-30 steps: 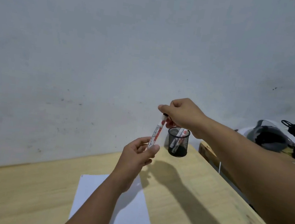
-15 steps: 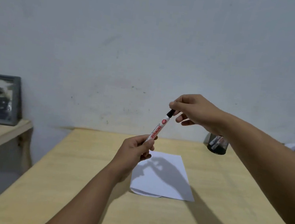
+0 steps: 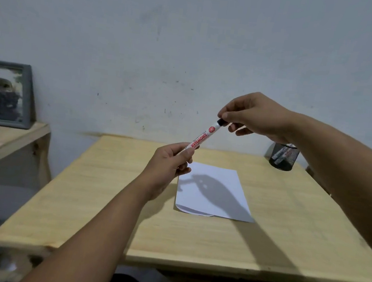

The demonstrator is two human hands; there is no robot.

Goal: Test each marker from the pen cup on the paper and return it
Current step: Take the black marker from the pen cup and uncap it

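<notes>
While both hands [image 3: 255, 116] pinch marker [image 3: 201, 138], high above paper [image 3: 216, 190]

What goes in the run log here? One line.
left hand grips marker | right hand pinches cap | paper unmarked

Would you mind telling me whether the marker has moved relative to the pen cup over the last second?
Yes. The marker, held by the left hand and right hand, has shifted left, away from the pen cup, and is now above the paper.
</notes>
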